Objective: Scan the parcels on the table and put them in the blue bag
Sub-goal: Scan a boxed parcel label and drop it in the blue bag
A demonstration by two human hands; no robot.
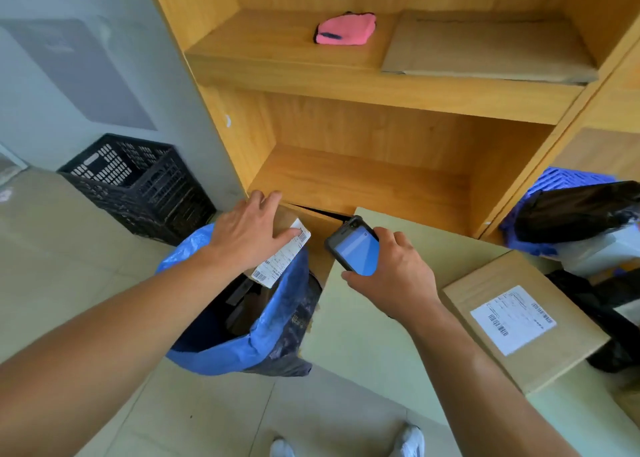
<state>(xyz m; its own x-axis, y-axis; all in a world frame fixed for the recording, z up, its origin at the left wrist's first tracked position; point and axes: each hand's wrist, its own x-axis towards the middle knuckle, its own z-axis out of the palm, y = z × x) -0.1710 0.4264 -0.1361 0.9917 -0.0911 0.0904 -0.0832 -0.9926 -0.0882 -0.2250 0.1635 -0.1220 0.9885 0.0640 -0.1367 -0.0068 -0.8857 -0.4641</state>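
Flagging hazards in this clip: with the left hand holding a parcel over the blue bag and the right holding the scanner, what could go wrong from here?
1. The left hand holds the parcel flat-palmed from above over the bag; it may slip and drop hard.
2. The bag's mouth sags, so the parcel could catch on the rim.
3. The box sits at the table corner; the right hand with the scanner could knock it off.

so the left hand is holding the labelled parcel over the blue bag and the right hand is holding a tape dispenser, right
Not quite. The head view shows the right hand holding a handheld scanner with a lit blue screen, not a tape dispenser. The rest holds: the left hand has its grip on the labelled parcel over the open blue bag.
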